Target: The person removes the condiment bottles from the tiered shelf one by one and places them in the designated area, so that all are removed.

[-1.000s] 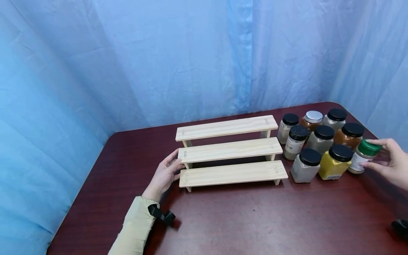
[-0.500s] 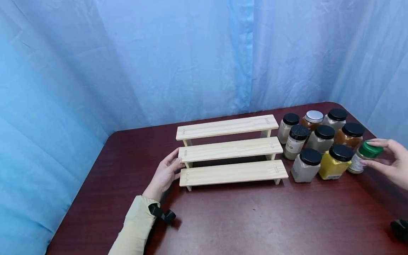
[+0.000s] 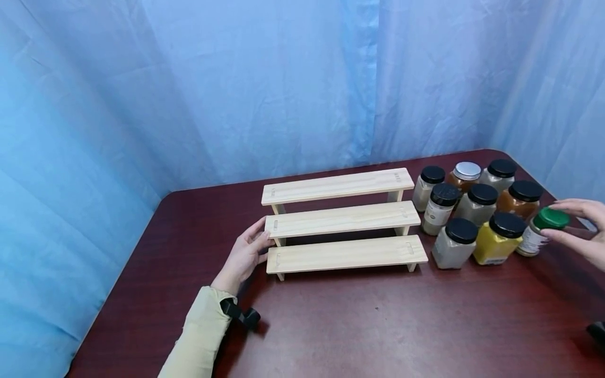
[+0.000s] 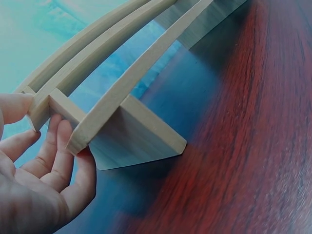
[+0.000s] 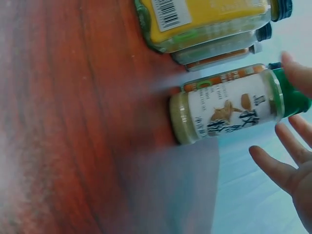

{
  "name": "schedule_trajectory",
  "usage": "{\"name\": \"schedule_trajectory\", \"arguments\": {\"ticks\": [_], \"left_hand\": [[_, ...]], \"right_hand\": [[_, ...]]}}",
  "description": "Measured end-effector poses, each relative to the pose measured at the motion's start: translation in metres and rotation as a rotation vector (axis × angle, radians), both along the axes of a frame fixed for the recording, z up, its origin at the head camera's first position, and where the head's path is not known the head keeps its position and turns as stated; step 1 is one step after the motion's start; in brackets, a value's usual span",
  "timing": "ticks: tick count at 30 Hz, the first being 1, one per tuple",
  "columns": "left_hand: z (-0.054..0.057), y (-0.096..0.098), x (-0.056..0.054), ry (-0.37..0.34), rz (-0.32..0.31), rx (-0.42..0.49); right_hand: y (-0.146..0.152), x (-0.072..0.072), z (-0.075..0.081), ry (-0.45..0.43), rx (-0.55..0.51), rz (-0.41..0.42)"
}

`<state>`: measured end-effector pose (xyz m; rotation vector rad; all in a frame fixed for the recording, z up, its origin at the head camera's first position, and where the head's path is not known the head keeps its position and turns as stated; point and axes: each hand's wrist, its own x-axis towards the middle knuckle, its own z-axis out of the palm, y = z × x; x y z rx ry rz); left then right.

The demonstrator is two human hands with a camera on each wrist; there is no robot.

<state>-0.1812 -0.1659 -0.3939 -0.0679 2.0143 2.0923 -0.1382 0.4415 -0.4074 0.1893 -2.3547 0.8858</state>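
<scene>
My left hand (image 3: 243,257) holds the left end of a three-step pale wooden rack (image 3: 347,253); in the left wrist view the thumb (image 4: 14,107) lies on the middle shelf, with fingers bent beneath the shelf ends. At the far right, my right hand (image 3: 583,231) is around the green lid of a seasoning jar (image 3: 534,239), its fingers spread. The right wrist view shows the jar's white label (image 5: 229,105) and pale powder, with fingertips right at the lid and other fingers apart from it. The jar stands upright.
Left of the green-lidded jar stand several other jars: a yellow one (image 3: 496,244), a grey one (image 3: 451,252) and an orange-brown one (image 3: 517,205) among them. A silver-lidded jar (image 3: 467,170) is at the back. Blue curtains (image 3: 283,94) hang behind the dark red table (image 3: 354,325).
The right hand's fingers have spread wider and shifted slightly back from the green lid. The left hand stays at the rack. The view has tilted slightly.
</scene>
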Motion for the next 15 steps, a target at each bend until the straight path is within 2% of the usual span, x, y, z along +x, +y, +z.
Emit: {"name": "schedule_trajectory", "arguments": {"ticks": [2, 4, 7, 11, 15], "left_hand": [[0.000, 0.000, -0.001, 0.001, 0.002, -0.011], [0.001, 0.000, -0.001, 0.004, 0.000, -0.033], [0.003, -0.002, -0.002, 0.013, 0.004, -0.065], [0.006, -0.006, -0.003, 0.008, 0.012, -0.103], [0.010, -0.010, -0.003, 0.020, 0.057, -0.127]], "right_hand": [[-0.019, 0.011, 0.021, -0.033, -0.036, -0.057], [-0.027, 0.015, 0.032, -0.051, -0.042, -0.122], [-0.039, 0.018, 0.044, -0.065, -0.043, -0.156], [-0.061, 0.019, 0.062, -0.033, 0.019, -0.131], [-0.087, 0.022, 0.078, -0.006, 0.135, -0.051]]}}
